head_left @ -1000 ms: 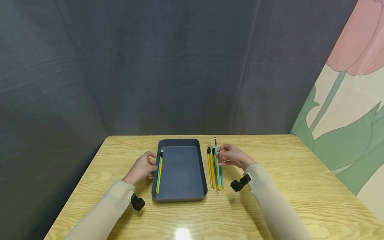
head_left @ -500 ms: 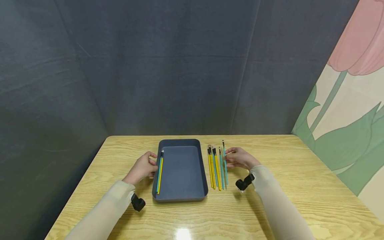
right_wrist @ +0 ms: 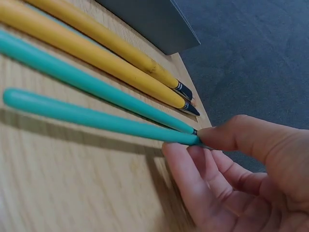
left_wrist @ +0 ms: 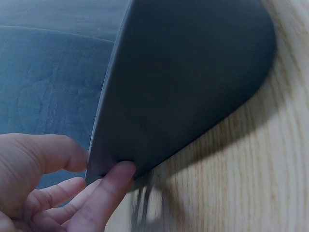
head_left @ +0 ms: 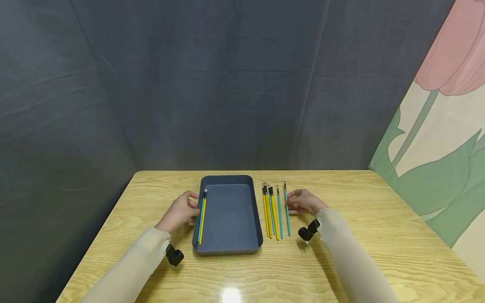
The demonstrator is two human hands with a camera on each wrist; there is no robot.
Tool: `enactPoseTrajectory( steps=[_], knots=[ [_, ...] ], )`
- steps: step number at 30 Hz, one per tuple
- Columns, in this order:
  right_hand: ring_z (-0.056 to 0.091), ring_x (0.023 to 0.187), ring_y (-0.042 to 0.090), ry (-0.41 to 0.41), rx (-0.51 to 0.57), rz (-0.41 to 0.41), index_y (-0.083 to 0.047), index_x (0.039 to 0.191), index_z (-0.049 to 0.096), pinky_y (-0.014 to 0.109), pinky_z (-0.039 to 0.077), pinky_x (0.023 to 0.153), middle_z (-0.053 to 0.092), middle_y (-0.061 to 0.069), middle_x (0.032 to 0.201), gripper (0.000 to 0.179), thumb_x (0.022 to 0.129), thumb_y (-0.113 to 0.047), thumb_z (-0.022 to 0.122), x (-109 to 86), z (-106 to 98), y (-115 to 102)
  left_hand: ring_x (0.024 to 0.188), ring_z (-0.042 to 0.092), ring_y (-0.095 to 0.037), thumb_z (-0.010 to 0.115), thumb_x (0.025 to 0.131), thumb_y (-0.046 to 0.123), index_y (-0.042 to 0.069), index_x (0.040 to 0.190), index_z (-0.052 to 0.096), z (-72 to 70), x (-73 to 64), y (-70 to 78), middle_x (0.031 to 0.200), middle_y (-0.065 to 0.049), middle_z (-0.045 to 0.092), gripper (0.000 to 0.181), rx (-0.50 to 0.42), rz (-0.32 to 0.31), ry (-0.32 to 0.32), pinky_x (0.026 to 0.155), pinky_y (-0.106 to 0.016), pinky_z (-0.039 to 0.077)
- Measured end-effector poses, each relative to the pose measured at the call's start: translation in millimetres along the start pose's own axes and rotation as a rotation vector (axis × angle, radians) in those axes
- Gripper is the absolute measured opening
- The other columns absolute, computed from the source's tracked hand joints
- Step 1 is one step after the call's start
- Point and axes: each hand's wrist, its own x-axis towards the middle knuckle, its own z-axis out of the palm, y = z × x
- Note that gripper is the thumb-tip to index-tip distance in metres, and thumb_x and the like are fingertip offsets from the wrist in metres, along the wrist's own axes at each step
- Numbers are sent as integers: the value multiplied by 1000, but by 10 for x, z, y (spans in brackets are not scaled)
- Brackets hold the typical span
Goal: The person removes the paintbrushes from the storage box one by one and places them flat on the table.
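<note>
A teal paintbrush (head_left: 287, 213) at the right end of a row is pinched between thumb and fingers of my right hand (head_left: 304, 202). In the right wrist view the teal brush (right_wrist: 101, 119) slants just above the wood, casting a shadow. To its left lie another teal paintbrush (head_left: 280, 216) and several yellow-handled brushes (head_left: 274, 214). My left hand (head_left: 181, 211) holds the left wall of a dark grey tray (head_left: 231, 251); in the left wrist view a fingertip presses the tray's outer wall (left_wrist: 188, 82) and the thumb is at the rim. Inside the tray, a yellow paintbrush (head_left: 202, 221) and a teal one lie along the left side.
The light wooden table (head_left: 341, 185) ends at a dark cloth backdrop (head_left: 219, 92) behind. A wall with a painted tulip (head_left: 443, 139) stands at the right. Each wrist carries a small black camera.
My right hand has moved right, bringing the teal paintbrush out of the yellow-handled group and lower, to the right end of the row. The left hand and tray have stayed put.
</note>
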Motion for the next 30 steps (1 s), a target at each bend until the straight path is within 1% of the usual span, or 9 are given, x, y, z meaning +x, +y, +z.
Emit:
enactPoseTrajectory(
  steps=[7, 11, 16, 24, 30],
  knots=[
    [63, 68, 11, 21, -47, 33, 9, 120, 42, 29, 60, 70, 59, 8, 85, 31, 94, 0, 55, 25, 35, -30, 71, 59, -21, 60, 81, -8, -3, 128, 46, -5, 5, 9, 97, -16, 51, 49, -10, 14, 1, 57, -33, 56],
    [63, 66, 12, 36, -80, 50, 9, 117, 45, 28, 60, 69, 58, 9, 84, 28, 92, 2, 56, 38, 67, -45, 71, 59, -21, 60, 81, -8, -3, 128, 46, -9, 10, 8, 98, -16, 51, 49, -11, 12, 0, 57, -34, 57],
    [62, 64, 11, 42, -113, 46, 10, 114, 47, 28, 60, 68, 59, 9, 83, 25, 92, 2, 56, 51, 84, -54, 71, 60, -22, 61, 81, -7, -3, 128, 46, -7, 12, 3, 98, -17, 52, 50, 1, 7, 1, 58, -34, 57],
    [62, 62, 10, 48, -112, 51, 9, 108, 50, 27, 59, 65, 58, 7, 80, 20, 91, 4, 58, 59, 92, -51, 71, 61, -22, 60, 83, -7, -2, 130, 45, -2, 13, 1, 100, -18, 52, 49, 0, 10, -2, 58, -35, 57],
    [61, 63, 11, 64, -112, 49, 8, 107, 49, 27, 59, 65, 60, 7, 82, 21, 89, 5, 59, 57, 98, -46, 72, 61, -22, 61, 83, -7, -2, 130, 45, 1, 14, -1, 101, -18, 52, 49, -1, 9, -3, 59, -35, 58]
  ],
)
